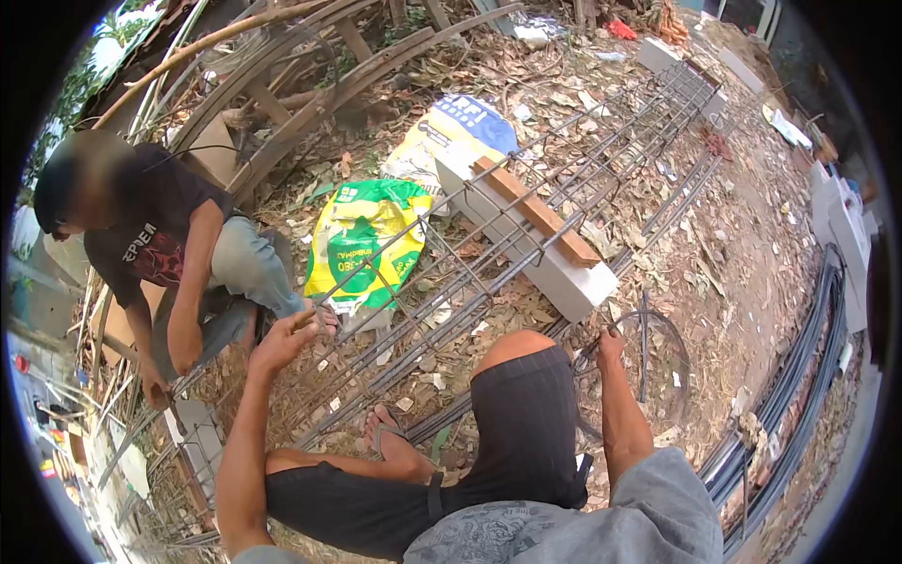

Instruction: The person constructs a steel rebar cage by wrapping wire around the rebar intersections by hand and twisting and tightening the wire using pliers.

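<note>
A long rebar cage [498, 282] of thin dark rods and square stirrups runs diagonally in front of me. My left hand [280, 344] is at its near left part, fingers curled close to the rods; what they hold, if anything, is too small to make out. My right hand [611, 346] is closed on a thin dark wire [684, 352] that bends in a wide loop beside my right knee. Under the cage lie a pale block [564, 287] and a reddish-brown wooden strip [536, 209] on top of it.
A co-worker [178, 235] crouches at left, hands low by another pale block [199, 434]. A green-yellow sack [362, 249] and a blue-white sack [460, 132] lie on leaf-strewn ground. Bundled dark rods [799, 367] lie at right. Bent wooden lengths [310, 103] stand behind.
</note>
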A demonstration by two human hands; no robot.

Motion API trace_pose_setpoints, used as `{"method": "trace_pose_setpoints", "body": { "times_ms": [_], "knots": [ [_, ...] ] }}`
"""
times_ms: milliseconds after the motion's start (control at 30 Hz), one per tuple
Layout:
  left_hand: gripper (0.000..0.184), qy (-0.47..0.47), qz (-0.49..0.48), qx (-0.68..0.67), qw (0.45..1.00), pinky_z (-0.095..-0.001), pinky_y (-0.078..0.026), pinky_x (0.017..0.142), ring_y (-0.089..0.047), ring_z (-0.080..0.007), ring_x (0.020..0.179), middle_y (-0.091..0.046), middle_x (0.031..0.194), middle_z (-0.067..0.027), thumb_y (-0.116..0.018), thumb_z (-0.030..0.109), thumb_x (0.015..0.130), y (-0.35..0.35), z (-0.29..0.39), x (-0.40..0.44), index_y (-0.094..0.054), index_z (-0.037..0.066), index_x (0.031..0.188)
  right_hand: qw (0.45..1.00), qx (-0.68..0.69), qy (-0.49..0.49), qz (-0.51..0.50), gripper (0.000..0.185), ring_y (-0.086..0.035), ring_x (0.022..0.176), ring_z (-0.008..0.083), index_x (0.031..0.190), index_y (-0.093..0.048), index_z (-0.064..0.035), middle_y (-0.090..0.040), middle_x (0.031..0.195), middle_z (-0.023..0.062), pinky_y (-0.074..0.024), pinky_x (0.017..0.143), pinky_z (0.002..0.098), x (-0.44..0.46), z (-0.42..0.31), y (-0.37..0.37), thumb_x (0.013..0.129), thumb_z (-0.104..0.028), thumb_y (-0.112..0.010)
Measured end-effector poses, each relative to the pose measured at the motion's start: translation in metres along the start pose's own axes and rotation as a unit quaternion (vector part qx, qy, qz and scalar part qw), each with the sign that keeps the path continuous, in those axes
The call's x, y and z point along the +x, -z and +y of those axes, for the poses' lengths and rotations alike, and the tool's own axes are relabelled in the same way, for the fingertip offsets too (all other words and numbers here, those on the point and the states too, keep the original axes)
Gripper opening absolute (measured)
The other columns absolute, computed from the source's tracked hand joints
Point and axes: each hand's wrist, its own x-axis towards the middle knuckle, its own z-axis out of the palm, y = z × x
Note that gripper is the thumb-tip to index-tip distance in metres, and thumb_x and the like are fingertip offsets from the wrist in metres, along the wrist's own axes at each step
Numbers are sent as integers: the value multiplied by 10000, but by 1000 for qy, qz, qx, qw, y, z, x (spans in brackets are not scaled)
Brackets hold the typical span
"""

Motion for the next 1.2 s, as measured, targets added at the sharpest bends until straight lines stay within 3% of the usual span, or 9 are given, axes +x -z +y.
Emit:
{"method": "trace_pose_setpoints", "body": {
  "times_ms": [33, 200, 367, 500, 567, 700, 833, 967, 1200],
  "knots": [
    [623, -7, 1, 7, 1000, -375, -450, 1066, -580, -243, 1275, -613, 1414, -160, -661, 335, 975, -4, 12, -1, -522, -13, 1472, 995, -45, 82, 41, 265, -535, 729, 124, 1114, -627, 12, -619, 823, 56, -426, 588, 346, -3, 2, 3, 983, -216, -654],
    [592, -58, -4, 18, 998, -375, -475, 1041, -624, -232, 1200, -625, 1387, -172, -647, 342, 990, -10, -2, 16, -536, 6, 1465, 978, 128, 160, -27, 271, -667, 814, 180, 1167, -592, -1, -683, 923, 99, -529, 703, 339, -95, -93, 76, 1042, -241, -600],
    [542, -149, -41, 52, 987, -354, -510, 979, -650, -200, 1116, -674, 1305, -146, -642, 343, 1004, -56, 122, -2, -562, 57, 1458, 940, 227, 253, 21, 241, -677, 839, 162, 1181, -560, -63, -679, 929, 73, -548, 729, 320, -175, -208, 133, 1077, -280, -572],
    [540, -323, -111, 122, 932, -415, -535, 959, -680, -277, 1132, -679, 1293, -193, -667, 377, 989, -110, 201, -12, -589, 69, 1426, 895, 291, 338, 14, 244, -690, 873, 163, 1230, -551, -68, -692, 967, 84, -564, 779, 321, -244, -307, 136, 1091, -268, -540],
    [530, -429, -69, 143, 889, -420, -539, 951, -697, -307, 1111, -667, 1303, -218, -694, 346, 972, -135, 224, -11, -600, 60, 1408, 870, 305, 385, -29, 251, -692, 866, 161, 1250, -549, -70, -702, 960, 90, -568, 793, 321, -280, -353, 122, 1093, -265, -532],
    [473, -460, 14, 35, 887, -389, -549, 910, -722, -306, 1033, -700, 1234, -221, -723, 277, 951, -148, 264, -33, -642, 27, 1345, 833, 256, 476, -119, 267, -686, 832, 149, 1278, -545, -50, -720, 892, 91, -560, 781, 309, -337, -424, 81, 1099, -246, -516],
    [364, -429, 21, -18, 903, -374, -558, 846, -741, -293, 935, -751, 1082, -202, -733, 205, 931, -139, 265, -34, -704, 5, 1234, 787, 216, 537, -214, 267, -662, 841, 127, 1299, -531, -9, -712, 896, 90, -532, 782, 283, -369, -438, 29, 1097, -183, -513],
    [217, -416, 36, -1, 909, -381, -551, 759, -736, -258, 814, -759, 942, -194, -736, 124, 897, -130, 259, -37, -760, -7, 1068, 785, 213, 541, -214, 230, -671, 852, 118, 1274, -532, -1, -712, 896, 89, -541, 777, 280, -378, -416, 22, 1095, -142, -498],
    [156, -412, 65, 19, 908, -324, -525, 678, -684, -160, 718, -759, 821, -108, -751, 81, 880, -137, 251, -26, -767, -18, 999, 790, 271, 459, -303, 275, -624, 810, 82, 1316, -549, -35, -685, 862, 41, -507, 724, 256, -360, -409, 7, 1090, -190, -539]
  ]
}}
